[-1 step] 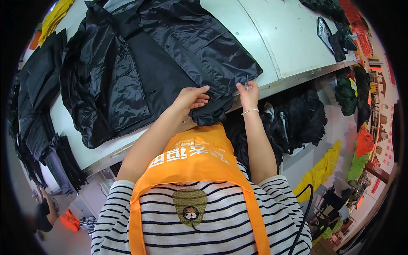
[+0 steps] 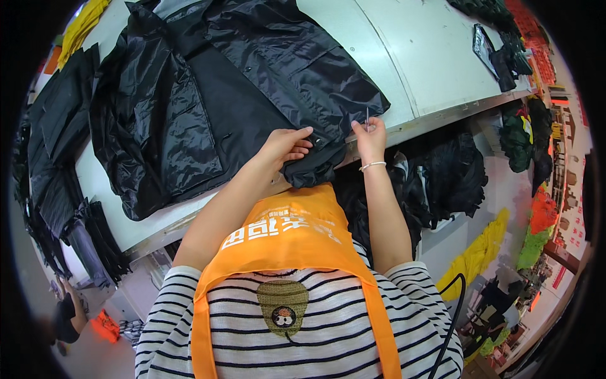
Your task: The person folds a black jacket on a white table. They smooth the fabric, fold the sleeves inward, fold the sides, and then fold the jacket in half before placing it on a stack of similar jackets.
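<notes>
A shiny black jacket (image 2: 252, 69) lies spread over the pale worktable, its lower hem bunched and hanging over the near edge in front of me. My left hand (image 2: 285, 148) rests at the hem with its fingers curled on the cloth. Close to the jacket's right corner, my right hand (image 2: 371, 136) is closed around a thin, pointed metal tool (image 2: 367, 116). The tool's tip points away from me; its lower part is hidden in my fingers. Part of the front edge between my hands shows a small round fastener (image 2: 317, 141).
Stacked black garments (image 2: 53, 126) hang off the table's left end. More dark cloth (image 2: 451, 177) fills the space below the table (image 2: 435, 50) at right. Yellow cloth (image 2: 476, 246) lies lower right. A dark packet (image 2: 484, 50) sits at the far right. Another person (image 2: 68, 312) is at lower left.
My right hand has risen very slightly with the pointed tool. The jacket's edge between my hands has shifted a little, and its fastener shows more clearly. My left hand is nearly still.
</notes>
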`<state>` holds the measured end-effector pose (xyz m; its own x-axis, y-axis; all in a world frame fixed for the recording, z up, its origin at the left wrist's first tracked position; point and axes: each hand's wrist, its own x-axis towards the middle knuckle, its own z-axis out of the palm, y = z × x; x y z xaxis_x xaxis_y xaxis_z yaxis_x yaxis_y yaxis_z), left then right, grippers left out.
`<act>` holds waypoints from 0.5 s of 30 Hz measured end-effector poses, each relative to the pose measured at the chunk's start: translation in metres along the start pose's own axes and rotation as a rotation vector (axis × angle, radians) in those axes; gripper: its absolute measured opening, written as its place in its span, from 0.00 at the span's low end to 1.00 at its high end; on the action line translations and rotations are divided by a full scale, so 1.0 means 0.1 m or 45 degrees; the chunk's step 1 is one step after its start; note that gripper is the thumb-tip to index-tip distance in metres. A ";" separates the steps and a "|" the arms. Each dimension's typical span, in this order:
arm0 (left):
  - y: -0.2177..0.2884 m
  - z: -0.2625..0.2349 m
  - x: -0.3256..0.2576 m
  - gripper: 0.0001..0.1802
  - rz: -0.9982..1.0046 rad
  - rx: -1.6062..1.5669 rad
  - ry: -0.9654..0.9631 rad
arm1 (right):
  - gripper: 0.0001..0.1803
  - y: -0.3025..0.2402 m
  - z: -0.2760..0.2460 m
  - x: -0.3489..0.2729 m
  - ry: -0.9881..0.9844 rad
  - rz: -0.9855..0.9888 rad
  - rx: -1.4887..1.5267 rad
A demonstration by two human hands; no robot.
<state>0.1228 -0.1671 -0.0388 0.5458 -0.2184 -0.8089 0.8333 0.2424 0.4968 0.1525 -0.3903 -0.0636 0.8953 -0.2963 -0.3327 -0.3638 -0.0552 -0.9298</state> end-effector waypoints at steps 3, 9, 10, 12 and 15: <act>0.03 0.07 0.09 0.10 0.038 -0.088 0.019 | 0.14 -0.46 0.03 -0.12 -0.129 0.096 0.306; 0.32 0.24 -0.39 0.06 0.393 -0.687 -0.262 | 0.12 -0.86 -0.14 -0.18 -0.299 0.141 0.542; 0.34 0.19 -0.40 0.08 0.431 -0.675 -0.311 | 0.11 -0.88 -0.16 -0.18 -0.326 0.144 0.530; 0.40 0.18 -0.45 0.08 0.444 -0.618 -0.285 | 0.11 -0.92 -0.15 -0.20 -0.339 0.139 0.515; 0.43 0.19 -0.50 0.06 0.451 -0.597 -0.254 | 0.10 -0.92 -0.15 -0.20 -0.356 0.106 0.471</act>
<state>0.1333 -0.1639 0.0294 0.8255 -0.2102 -0.5237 0.4964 0.7119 0.4967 0.1641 -0.3940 0.0315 0.9203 -0.0142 -0.3909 -0.3668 0.3164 -0.8749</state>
